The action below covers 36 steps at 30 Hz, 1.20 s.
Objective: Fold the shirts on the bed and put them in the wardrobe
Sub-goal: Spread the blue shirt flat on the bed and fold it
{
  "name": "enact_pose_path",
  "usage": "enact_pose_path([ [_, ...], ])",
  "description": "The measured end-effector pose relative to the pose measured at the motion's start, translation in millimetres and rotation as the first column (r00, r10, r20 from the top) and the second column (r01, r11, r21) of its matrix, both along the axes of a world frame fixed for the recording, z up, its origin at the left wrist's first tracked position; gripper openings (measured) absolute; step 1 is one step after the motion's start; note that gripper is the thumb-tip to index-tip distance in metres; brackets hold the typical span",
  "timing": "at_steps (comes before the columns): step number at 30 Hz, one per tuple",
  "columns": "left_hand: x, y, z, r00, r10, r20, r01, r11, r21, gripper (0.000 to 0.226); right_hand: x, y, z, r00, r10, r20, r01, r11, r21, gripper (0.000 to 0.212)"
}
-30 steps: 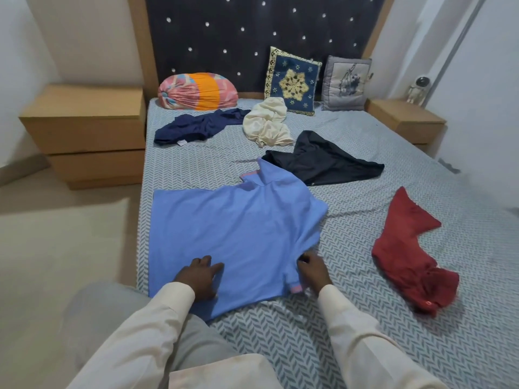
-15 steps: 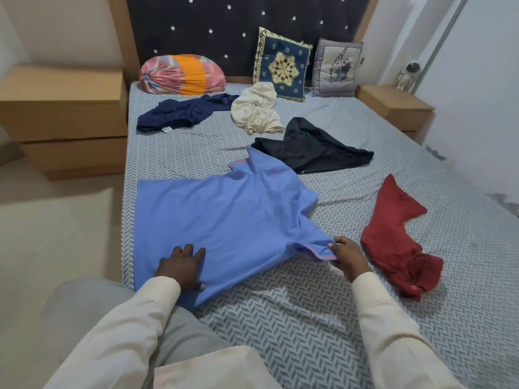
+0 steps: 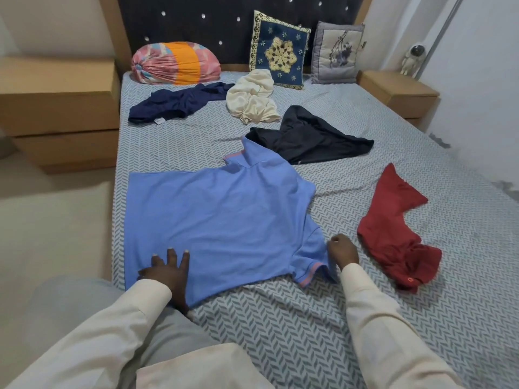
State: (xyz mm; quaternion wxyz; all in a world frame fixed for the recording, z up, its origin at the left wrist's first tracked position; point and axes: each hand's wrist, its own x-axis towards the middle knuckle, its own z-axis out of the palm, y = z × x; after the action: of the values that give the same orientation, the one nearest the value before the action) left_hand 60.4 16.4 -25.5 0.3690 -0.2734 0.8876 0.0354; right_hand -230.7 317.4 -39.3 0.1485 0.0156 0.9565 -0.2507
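Observation:
A blue polo shirt (image 3: 224,220) lies spread flat on the bed (image 3: 280,332), collar toward the headboard. My left hand (image 3: 168,272) presses flat on its lower left part, fingers straight. My right hand (image 3: 342,249) sits at the edge of the shirt's right sleeve, fingers curled and pinching the cloth. Also on the bed are a crumpled red shirt (image 3: 393,228) at the right, a black shirt (image 3: 317,138) beyond the collar, a cream shirt (image 3: 252,99) and a navy shirt (image 3: 179,102) farther back. No wardrobe is in view.
A tied cloth bundle (image 3: 175,63), a blue cushion (image 3: 278,49) and a grey cushion (image 3: 337,54) lean at the headboard. Wooden nightstands stand left (image 3: 59,108) and right (image 3: 398,94); a small figurine (image 3: 412,57) is on the right one. Floor lies left of the bed.
My right hand has drawn the folded-in right sleeve out to the right, so it now lies spread on the bed. My left hand stays pressed on the shirt.

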Motion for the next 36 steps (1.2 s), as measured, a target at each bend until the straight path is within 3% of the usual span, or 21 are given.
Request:
enact_pose_path([
  [5, -19, -9, -2, 0.979, -0.03, -0.199, 0.045, 0.996, 0.073, 0.109, -13, -40, 0, 0.997, 0.077, 0.03, -0.072, 0.987, -0.146, 0.03],
  [7, -29, -11, -5, 0.975, -0.024, -0.222, 0.034, 0.998, 0.043, 0.095, -21, -41, 2, 0.999, -0.023, 0.047, 0.032, 0.98, -0.194, 0.026],
  [10, -42, -13, -9, 0.977, 0.024, -0.214, -0.02, 1.0, 0.021, 0.088, -28, -20, 2, 0.955, -0.296, 0.025, 0.296, 0.937, -0.186, 0.045],
  [12, -54, -16, -10, 0.968, 0.063, -0.243, -0.061, 0.998, 0.016, 0.087, -34, -10, -2, 0.94, -0.341, 0.021, 0.339, 0.924, -0.179, 0.044],
  [15, -73, -19, -12, 0.952, 0.1, -0.288, -0.096, 0.995, 0.03, 0.088, -51, -15, -5, 0.958, -0.288, -0.007, 0.281, 0.941, -0.186, 0.037],
  [20, -106, -29, -11, 0.935, 0.066, -0.348, -0.057, 0.998, 0.036, 0.09, -81, -41, -4, 0.994, 0.093, 0.064, -0.08, 0.979, -0.188, 0.022],
  [22, -119, -38, -12, 0.939, 0.093, -0.332, -0.076, 0.995, 0.064, 0.089, -90, -38, -5, 0.998, 0.012, 0.069, 0.003, 0.975, -0.22, 0.016],
  [25, -130, -51, -14, 0.947, 0.151, -0.285, -0.134, 0.988, 0.078, 0.087, -100, -29, -6, 0.969, -0.247, 0.004, 0.238, 0.928, -0.287, 0.016],
  [27, -136, -58, -16, 0.949, 0.162, -0.272, -0.15, 0.987, 0.065, 0.086, -108, -37, -7, 0.973, -0.232, 0.007, 0.221, 0.916, -0.335, 0.017],
  [31, -146, -66, -18, 0.947, 0.176, -0.269, -0.166, 0.984, 0.058, 0.086, -138, -76, -7, 1.0, -0.017, -0.016, 0.011, 0.953, -0.303, 0.038],
  [33, -149, -69, -20, 0.947, 0.185, -0.261, -0.178, 0.983, 0.054, 0.086, -152, -93, -6, 0.995, 0.1, -0.023, -0.103, 0.972, -0.21, 0.021],
  [36, -155, -78, -20, 0.946, 0.197, -0.259, -0.187, 0.98, 0.06, 0.084, -159, -109, -1, 0.99, -0.058, -0.128, 0.046, 0.994, -0.096, 0.01],
])
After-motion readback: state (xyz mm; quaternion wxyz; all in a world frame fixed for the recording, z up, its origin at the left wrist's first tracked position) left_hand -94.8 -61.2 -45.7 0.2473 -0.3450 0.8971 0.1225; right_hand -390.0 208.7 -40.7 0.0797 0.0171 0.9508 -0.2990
